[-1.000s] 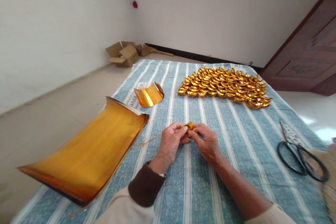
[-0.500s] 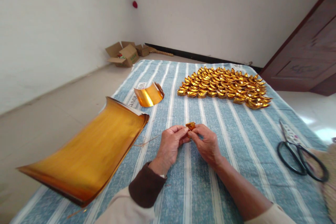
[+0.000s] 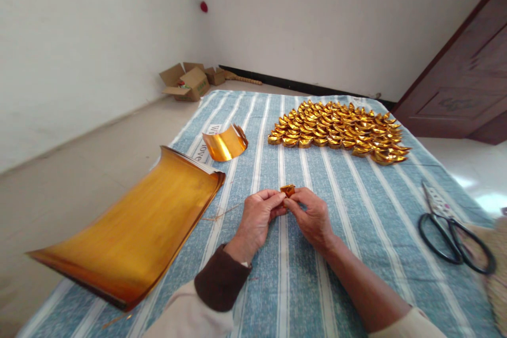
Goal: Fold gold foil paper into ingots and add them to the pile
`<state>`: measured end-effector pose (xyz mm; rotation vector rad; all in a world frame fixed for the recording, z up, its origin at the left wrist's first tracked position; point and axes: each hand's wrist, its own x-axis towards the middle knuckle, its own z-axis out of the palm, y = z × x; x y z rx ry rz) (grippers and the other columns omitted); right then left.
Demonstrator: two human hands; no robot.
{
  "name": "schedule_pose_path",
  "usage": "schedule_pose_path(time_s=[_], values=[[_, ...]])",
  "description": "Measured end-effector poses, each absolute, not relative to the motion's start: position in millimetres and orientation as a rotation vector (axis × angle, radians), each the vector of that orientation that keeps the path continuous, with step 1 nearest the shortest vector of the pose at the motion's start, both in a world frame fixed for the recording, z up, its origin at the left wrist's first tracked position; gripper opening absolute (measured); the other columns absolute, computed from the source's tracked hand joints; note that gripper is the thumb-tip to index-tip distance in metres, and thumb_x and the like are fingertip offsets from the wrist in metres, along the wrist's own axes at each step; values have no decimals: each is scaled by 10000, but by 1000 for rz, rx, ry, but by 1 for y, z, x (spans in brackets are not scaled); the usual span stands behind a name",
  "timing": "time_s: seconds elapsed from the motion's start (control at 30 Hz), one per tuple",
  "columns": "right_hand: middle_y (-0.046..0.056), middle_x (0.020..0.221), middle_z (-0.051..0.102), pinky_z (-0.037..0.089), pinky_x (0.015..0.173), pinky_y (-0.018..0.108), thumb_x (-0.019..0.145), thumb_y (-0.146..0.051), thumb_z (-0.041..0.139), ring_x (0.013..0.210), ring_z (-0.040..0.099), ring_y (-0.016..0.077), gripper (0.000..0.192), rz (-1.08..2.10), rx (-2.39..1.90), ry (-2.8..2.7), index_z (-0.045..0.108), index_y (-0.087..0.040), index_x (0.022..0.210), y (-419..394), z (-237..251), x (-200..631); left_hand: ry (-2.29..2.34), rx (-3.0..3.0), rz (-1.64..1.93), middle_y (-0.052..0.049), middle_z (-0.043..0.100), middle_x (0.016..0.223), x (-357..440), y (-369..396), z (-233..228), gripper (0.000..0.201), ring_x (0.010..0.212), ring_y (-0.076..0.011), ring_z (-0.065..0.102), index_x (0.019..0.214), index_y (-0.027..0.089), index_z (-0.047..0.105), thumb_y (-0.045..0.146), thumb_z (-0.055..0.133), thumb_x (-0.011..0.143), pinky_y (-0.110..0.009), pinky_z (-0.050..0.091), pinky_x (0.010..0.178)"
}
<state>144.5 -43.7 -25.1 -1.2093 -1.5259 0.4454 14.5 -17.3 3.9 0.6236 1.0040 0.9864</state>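
Head view: a small folded gold paper piece (image 3: 287, 189), likely light and easily creased, is being pinched at its edges by the left hand (image 3: 257, 219) and right hand (image 3: 312, 217).

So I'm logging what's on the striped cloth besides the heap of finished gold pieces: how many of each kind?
Stack of gold sheets: 1
Curled gold strip: 1
Small folded gold piece, held by both hands: 1
Black scissors: 1
Total: 4

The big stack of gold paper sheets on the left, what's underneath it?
The stack of gold sheets lies on the blue striped cloth, its left part overhanging the cloth's edge above the floor. Whatever lies beneath its middle is covered.
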Motion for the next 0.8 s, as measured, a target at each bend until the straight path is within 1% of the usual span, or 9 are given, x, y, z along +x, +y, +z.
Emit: schedule_pose_path(time_s=[0.27, 0.43, 0.5, 0.57, 0.67, 0.8], values=[[34, 772, 660, 508, 704, 303, 872, -218, 603, 749, 643, 166, 174, 429, -1210, -1538, 626, -201, 700, -43, -25, 145, 1027, 750, 984, -41, 668, 679, 14, -18, 1, 216, 610, -112, 617, 675, 96, 659, 257, 799, 642, -224, 539, 601], [38, 774, 669, 514, 707, 315, 870, -258, 611, 745, 643, 171, 166, 460, -1226, -1528, 627, -202, 715, -43, -26, 145, 1026, 778, 988, -30, 657, 662, 15, -18, 2, 199, 598, -107, 610, 661, 103, 645, 255, 775, 667, -226, 538, 609], [36, 786, 679, 520, 702, 323, 860, -284, 626, 737, 642, 173, 126, 480, -1250, -1514, 635, -205, 763, -44, -26, 145, 1022, 769, 990, -31, 659, 662, 14, -18, 3, 195, 596, -108, 612, 661, 103, 648, 251, 774, 670, -225, 537, 608], [37, 822, 693, 530, 705, 331, 844, -304, 642, 755, 652, 181, 97, 492, -1273, -1482, 644, -207, 853, -45, -26, 144, 1015, 756, 992, -38, 665, 668, 14, -18, 5, 198, 596, -110, 615, 662, 103, 648, 253, 777, 668, -221, 535, 598], [50, 909, 708, 543, 732, 340, 838, -307, 649, 831, 671, 195, 184, 506, -1270, -1445, 631, -206, 991, -46, -26, 144, 1004, 737, 990, -43, 668, 676, 13, -17, 6, 211, 599, -111, 617, 665, 102, 647, 261, 785, 658, -209, 530, 575], [65, 944, 713, 548, 746, 337, 849, -285, 640, 858, 672, 194, 190, 515, -1243, -1451, 633, -202, 1020, -45, -26, 144, 990, 702, 988, -46, 672, 691, 11, -15, 6, 216, 601, -108, 617, 673, 100, 653, 261, 794, 647, -195, 523, 554]])
